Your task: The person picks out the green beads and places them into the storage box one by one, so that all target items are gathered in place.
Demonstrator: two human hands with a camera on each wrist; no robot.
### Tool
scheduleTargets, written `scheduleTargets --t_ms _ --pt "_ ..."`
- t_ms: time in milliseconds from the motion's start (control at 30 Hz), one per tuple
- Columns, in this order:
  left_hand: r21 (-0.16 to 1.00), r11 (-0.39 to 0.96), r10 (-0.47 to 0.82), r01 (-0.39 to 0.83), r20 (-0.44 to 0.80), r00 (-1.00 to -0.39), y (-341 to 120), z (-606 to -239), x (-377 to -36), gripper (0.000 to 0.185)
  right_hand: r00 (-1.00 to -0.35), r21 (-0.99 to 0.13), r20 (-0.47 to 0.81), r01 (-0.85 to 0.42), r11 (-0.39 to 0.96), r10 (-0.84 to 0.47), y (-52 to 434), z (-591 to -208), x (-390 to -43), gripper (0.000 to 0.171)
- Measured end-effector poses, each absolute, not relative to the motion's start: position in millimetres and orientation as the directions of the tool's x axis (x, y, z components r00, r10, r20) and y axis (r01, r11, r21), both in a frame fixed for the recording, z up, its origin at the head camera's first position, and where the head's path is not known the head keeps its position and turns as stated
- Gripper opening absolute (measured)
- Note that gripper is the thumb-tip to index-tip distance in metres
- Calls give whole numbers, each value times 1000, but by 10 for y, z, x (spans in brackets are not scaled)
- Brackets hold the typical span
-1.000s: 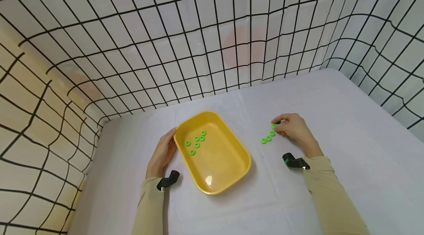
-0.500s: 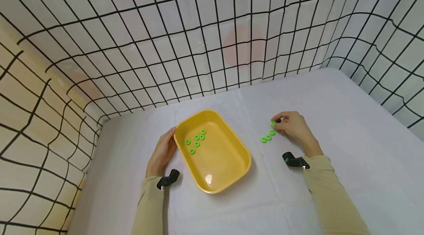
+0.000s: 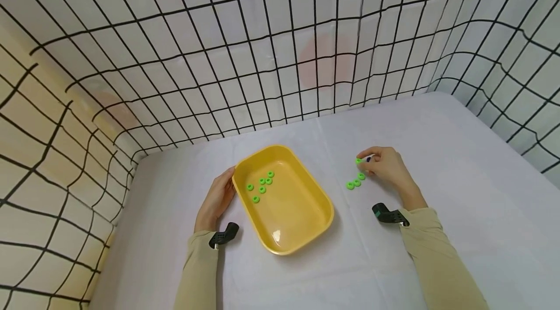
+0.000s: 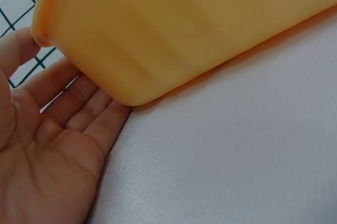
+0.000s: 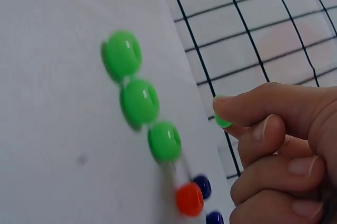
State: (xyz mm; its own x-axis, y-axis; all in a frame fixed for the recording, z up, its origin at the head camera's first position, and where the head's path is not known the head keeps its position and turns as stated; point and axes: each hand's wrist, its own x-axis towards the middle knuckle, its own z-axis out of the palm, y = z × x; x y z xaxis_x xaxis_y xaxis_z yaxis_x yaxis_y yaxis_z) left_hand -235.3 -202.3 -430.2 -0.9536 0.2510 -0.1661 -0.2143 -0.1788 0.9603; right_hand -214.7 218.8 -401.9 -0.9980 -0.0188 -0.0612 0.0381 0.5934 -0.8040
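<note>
My right hand [image 3: 389, 169] pinches a green bead [image 5: 223, 122] between thumb and forefinger, with its other fingers curled in. Just below, three more green beads [image 3: 357, 183] lie in a short slanting row on the white cloth. A yellow tray [image 3: 297, 215] stands to the left of the row, with several green beads [image 3: 262, 181] in its upper left part. Along the tray's left side rests my left hand [image 3: 215, 200]. In the left wrist view its straight fingers lie against the outer wall and its thumb touches the rim.
An orange bead [image 5: 189, 199] and two dark blue beads [image 5: 201, 186] sit beyond the green row, mostly hidden by my right hand in the head view. Black wire mesh [image 3: 280, 64] fences the back and sides of the cloth-covered table [image 3: 477, 193].
My right hand has drawn the pinched green bead up and away from the row of three. My left hand stays at the tray; the head view has shifted slightly.
</note>
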Motion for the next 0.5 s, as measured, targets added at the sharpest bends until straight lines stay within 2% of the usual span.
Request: scheduleTargets --t_ms 200,500 --pt "964 -195 267 -180 -125 -956 -2069 -4319 -2345 52 -996 -798 -22 -33 601 -84 1937 -3908 -2156 25" --pt "966 -191 272 -172 -116 -955 -2063 -4314 -2357 53 -996 -816 28 -70 574 -81 1808 -3715 -2124 29"
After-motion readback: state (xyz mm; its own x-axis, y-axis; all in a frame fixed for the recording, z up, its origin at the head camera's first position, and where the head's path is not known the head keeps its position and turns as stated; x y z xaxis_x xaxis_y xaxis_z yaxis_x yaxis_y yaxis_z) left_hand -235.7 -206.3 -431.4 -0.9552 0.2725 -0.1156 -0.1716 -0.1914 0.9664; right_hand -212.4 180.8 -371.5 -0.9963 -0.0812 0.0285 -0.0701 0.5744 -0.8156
